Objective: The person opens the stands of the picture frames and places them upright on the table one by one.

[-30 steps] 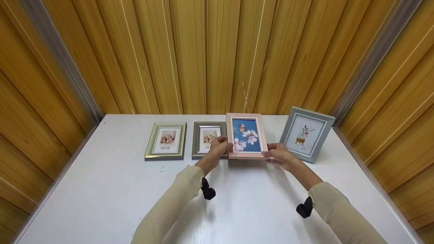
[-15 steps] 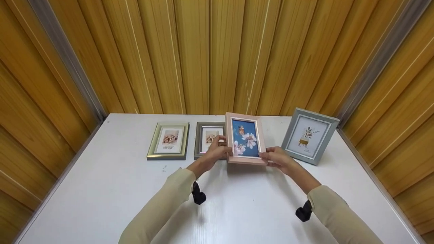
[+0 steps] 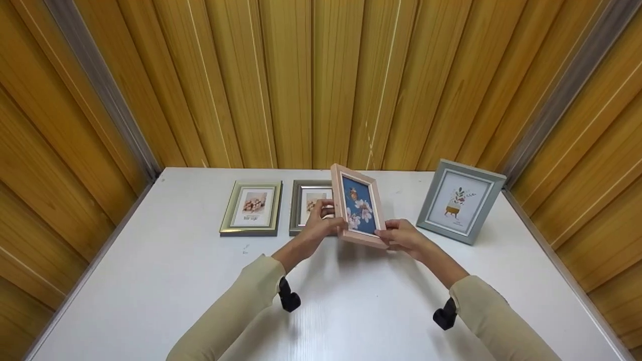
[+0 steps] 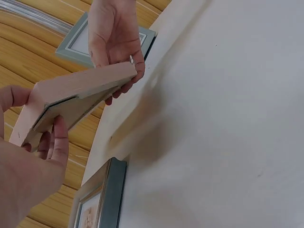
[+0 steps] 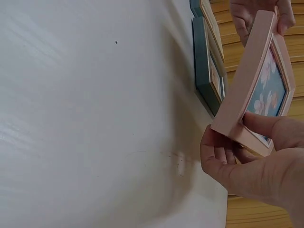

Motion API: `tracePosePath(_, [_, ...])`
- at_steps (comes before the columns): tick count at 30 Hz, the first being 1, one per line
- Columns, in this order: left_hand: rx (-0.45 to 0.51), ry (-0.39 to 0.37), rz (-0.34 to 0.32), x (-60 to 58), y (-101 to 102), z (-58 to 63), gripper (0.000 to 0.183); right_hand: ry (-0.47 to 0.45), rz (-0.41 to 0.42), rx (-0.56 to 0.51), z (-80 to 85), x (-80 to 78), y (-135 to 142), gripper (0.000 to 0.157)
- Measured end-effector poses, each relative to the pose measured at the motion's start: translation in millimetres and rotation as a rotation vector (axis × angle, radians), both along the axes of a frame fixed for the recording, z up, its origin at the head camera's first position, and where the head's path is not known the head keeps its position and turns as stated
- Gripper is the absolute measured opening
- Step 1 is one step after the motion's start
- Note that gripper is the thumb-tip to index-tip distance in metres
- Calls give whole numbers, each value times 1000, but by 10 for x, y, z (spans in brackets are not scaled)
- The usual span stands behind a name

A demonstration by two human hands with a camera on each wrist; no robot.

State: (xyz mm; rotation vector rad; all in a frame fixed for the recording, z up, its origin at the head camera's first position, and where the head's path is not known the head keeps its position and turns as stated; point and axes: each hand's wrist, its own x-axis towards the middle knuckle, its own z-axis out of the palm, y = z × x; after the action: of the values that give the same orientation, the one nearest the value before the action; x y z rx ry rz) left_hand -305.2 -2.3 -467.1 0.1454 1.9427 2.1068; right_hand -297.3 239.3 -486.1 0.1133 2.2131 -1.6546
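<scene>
Both hands hold a pink picture frame above the white table, its front showing a blue picture of a bird and blossoms. The left hand grips the frame's lower left side, thumb in front and fingers behind, as the left wrist view shows on its underside. At the lower right corner the right hand pinches it, thumb on the front edge and fingers beneath. The pink frame is tilted and turned, and it partly hides a dark grey-green picture frame lying behind the left hand.
A gold-rimmed picture frame lies flat at the left of the white table. On the right a grey-blue picture frame stands tilted back. Wood-patterned panels rise behind the table and at both sides.
The pink frame has lifted and turned, its lower edge coming nearer and its right side swinging toward the left. Both hands have moved with it, keeping their hold.
</scene>
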Motion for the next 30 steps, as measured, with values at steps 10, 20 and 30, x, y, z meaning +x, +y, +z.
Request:
tracePosePath(10, [28,50,-38,161,105,71,70,-8,54,-34,-28,25,-17,52])
tracePosePath(20, [-31,147,-83,315,213,168,68,-23,104,-111,-80,53,3,44])
tracePosePath(30, [-73,189,-144,348,224,241,66,-94,108,-239,-75,99,-19,40])
